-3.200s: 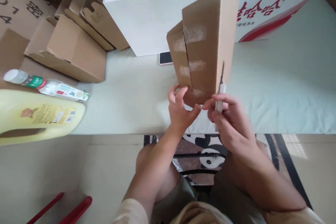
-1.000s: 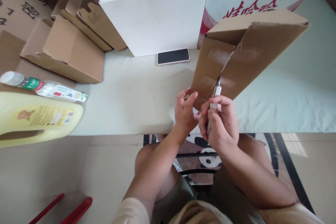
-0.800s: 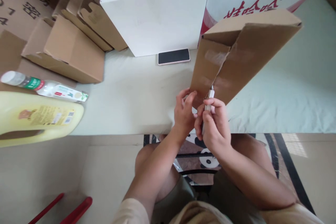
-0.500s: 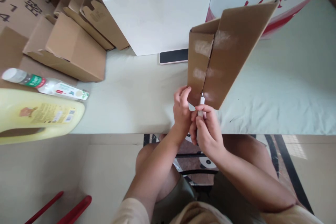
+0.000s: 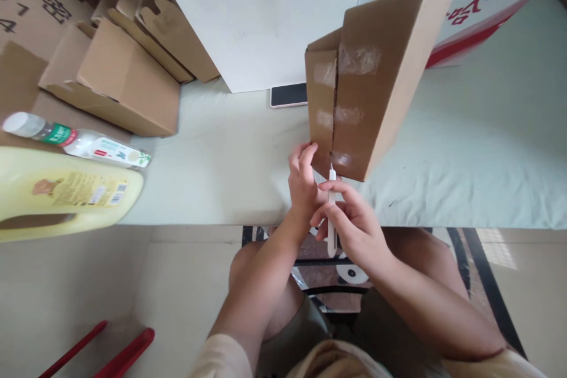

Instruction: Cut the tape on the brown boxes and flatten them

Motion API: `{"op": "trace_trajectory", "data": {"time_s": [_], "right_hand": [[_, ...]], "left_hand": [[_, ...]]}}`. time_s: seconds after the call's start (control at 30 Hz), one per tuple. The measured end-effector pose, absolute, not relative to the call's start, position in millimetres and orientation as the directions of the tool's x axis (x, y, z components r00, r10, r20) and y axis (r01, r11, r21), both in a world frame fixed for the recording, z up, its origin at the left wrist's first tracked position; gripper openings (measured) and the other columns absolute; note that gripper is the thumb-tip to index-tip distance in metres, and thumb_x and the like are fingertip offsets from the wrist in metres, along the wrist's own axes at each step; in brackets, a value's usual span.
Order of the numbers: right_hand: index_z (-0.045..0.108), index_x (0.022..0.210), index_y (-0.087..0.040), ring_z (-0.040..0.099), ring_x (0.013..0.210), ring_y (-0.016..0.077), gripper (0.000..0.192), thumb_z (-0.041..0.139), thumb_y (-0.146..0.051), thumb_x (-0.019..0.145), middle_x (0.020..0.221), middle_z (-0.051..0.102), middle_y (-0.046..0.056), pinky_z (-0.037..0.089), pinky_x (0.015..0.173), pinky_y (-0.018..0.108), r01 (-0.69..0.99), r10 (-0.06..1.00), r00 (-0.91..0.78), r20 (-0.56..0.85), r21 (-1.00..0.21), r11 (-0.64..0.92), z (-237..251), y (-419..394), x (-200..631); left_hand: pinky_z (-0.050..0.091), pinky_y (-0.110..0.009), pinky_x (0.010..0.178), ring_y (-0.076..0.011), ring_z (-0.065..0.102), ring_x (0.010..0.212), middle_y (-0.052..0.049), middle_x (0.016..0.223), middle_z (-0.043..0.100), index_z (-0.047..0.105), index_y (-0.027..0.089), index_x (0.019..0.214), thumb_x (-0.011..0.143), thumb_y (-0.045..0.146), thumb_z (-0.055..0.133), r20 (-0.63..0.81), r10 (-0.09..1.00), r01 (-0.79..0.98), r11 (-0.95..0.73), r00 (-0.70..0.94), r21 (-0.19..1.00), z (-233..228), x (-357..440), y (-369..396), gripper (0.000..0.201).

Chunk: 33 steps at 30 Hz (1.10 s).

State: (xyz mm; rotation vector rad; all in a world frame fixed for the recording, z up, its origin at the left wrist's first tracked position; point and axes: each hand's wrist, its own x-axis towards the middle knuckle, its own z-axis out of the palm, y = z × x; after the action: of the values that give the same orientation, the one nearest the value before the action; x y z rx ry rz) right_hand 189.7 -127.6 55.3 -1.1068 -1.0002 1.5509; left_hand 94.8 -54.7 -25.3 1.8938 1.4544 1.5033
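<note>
A brown cardboard box (image 5: 376,82) stands tilted on the table near its front edge, with a seam down its face and patches of clear tape across it. My left hand (image 5: 305,180) is closed on the box's lower left corner; part of the grip is hidden behind the wrist and box. Between the thumb and fingers of my right hand (image 5: 354,218) is a slim white utility knife (image 5: 332,207). Its blade tip points up at the lower end of the seam, by the lowest tape patch; whether it touches the cardboard I cannot tell.
A phone (image 5: 287,95) lies behind the box, against a white carton (image 5: 274,35). More brown boxes (image 5: 128,77) stand at the left, near a clear plastic bottle (image 5: 80,140) and a yellow jug (image 5: 71,189). Pale green cloth (image 5: 487,147) covers the table.
The box has turned and shifted left, showing more of its right side. The knife has moved slightly left and down, and more of its handle shows below my right hand's fingers.
</note>
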Motion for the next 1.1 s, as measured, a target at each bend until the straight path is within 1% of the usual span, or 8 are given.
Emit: {"op": "trace_trajectory", "data": {"time_s": [0.17, 0.27, 0.53, 0.63, 0.73, 0.87, 1.03, 1.1], "right_hand": [[0.056, 0.117, -0.025, 0.06, 0.041, 0.0108, 0.033, 0.058, -0.051, 0.099, 0.061, 0.066, -0.007, 0.044, 0.039, 0.022, -0.164, 0.97, -0.126, -0.21, -0.959, -0.229, 53, -126, 190], [0.058, 0.117, -0.025, 0.058, 0.042, 0.0105, 0.03, 0.059, -0.048, 0.098, 0.062, 0.068, -0.005, 0.042, 0.04, 0.022, -0.115, 0.974, -0.098, -0.205, -0.97, -0.216, 50, -126, 188], [0.056, 0.116, -0.026, 0.052, 0.043, 0.0099, 0.022, 0.056, -0.042, 0.1, 0.057, 0.065, -0.007, 0.04, 0.041, 0.021, -0.034, 0.968, -0.107, -0.228, -0.972, -0.233, 41, -128, 190], [0.055, 0.115, -0.026, 0.055, 0.046, 0.0094, 0.016, 0.054, -0.038, 0.103, 0.06, 0.067, -0.007, 0.042, 0.044, 0.02, -0.037, 0.98, -0.141, -0.142, -0.988, -0.149, 37, -131, 192], [0.056, 0.116, -0.026, 0.06, 0.05, 0.0099, 0.013, 0.053, -0.034, 0.105, 0.061, 0.069, -0.006, 0.047, 0.05, 0.02, -0.097, 0.976, -0.212, 0.039, -0.995, 0.019, 32, -135, 197], [0.057, 0.121, -0.028, 0.061, 0.052, 0.0102, 0.016, 0.049, -0.034, 0.108, 0.067, 0.071, -0.005, 0.048, 0.051, 0.021, -0.199, 0.953, -0.186, 0.238, -0.959, 0.2, 31, -134, 207], [0.059, 0.111, -0.026, 0.062, 0.048, 0.0108, 0.009, 0.053, -0.029, 0.106, 0.064, 0.069, -0.005, 0.048, 0.049, 0.022, -0.191, 0.874, -0.335, 0.351, -0.934, 0.302, 43, -124, 226], [0.059, 0.107, -0.026, 0.062, 0.047, 0.0115, 0.007, 0.053, -0.028, 0.103, 0.064, 0.069, -0.005, 0.049, 0.048, 0.023, -0.158, 0.858, -0.308, 0.412, -0.911, 0.381, 49, -119, 235]], "left_hand": [[0.065, -0.042, 0.091, -0.0282, 0.065, 0.126, -0.012, 0.141, 0.055, 0.046, 0.03, 0.14, 0.082, 0.024, 0.071, 0.516, 0.853, 0.503, -0.416, -0.073, 0.758, -18, 94, -56, 0.063], [0.064, -0.041, 0.091, -0.0276, 0.065, 0.124, -0.012, 0.14, 0.055, 0.048, 0.03, 0.139, 0.081, 0.023, 0.071, 0.516, 0.852, 0.48, -0.419, -0.086, 0.771, -19, 92, -55, 0.062], [0.063, -0.043, 0.095, -0.0281, 0.064, 0.123, -0.014, 0.142, 0.055, 0.049, 0.029, 0.14, 0.091, 0.043, 0.07, 0.485, 0.87, 0.401, -0.415, -0.087, 0.817, -22, 89, -55, 0.055], [0.064, -0.04, 0.091, -0.0252, 0.068, 0.116, -0.014, 0.141, 0.057, 0.049, 0.028, 0.141, 0.093, 0.04, 0.067, 0.451, 0.883, 0.398, -0.372, -0.126, 0.839, -21, 92, -54, 0.052], [0.065, -0.035, 0.086, -0.0244, 0.069, 0.118, -0.013, 0.14, 0.058, 0.05, 0.029, 0.142, 0.093, 0.037, 0.066, 0.418, 0.897, 0.338, -0.353, -0.142, 0.872, -20, 92, -50, 0.052], [0.063, -0.029, 0.075, -0.0219, 0.071, 0.11, -0.012, 0.133, 0.062, 0.055, 0.028, 0.138, 0.093, 0.035, 0.065, 0.361, 0.911, 0.231, -0.314, -0.201, 0.921, -20, 88, -42, 0.047], [0.059, -0.029, 0.076, -0.0195, 0.073, 0.094, -0.009, 0.113, 0.075, 0.067, 0.023, 0.125, 0.086, 0.03, 0.066, 0.123, 0.931, 0.057, -0.11, -0.343, 0.992, -17, 79, -30, 0.039], [0.057, -0.028, 0.073, -0.0175, 0.071, 0.087, -0.007, 0.108, 0.076, 0.07, 0.022, 0.12, 0.082, 0.027, 0.066, 0.015, 0.933, -0.041, -0.032, -0.358, 0.999, -14, 72, -23, 0.039]]}}
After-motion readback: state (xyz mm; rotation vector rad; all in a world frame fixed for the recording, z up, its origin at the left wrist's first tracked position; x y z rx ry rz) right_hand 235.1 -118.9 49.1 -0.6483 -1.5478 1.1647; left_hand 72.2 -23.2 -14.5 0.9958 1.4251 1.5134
